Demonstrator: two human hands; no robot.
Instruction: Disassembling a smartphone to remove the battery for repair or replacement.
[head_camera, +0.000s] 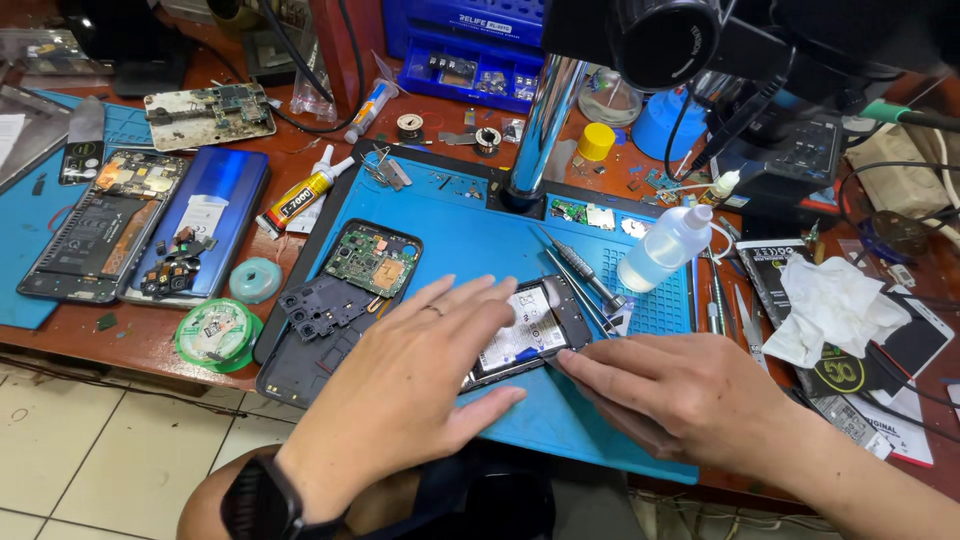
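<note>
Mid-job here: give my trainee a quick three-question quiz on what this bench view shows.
1. True or false: the left hand lies flat on the opened phone.
2. What lies just right of the screwdrivers on the blue mat: A) clear bottle B) hammer C) mug?
3. Which hand presses a thin tool at the phone's edge?

Key: 1 true; 2 A; 3 right hand.

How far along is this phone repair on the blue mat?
Done: the opened phone has no back cover, and a circuit board lies on a dark phone shell beside it. In hand: the left hand presses the phone flat while the right hand works a thin tool at its lower edge. Left: its insides remain exposed, with screwdrivers lying on the blue mat.
</note>
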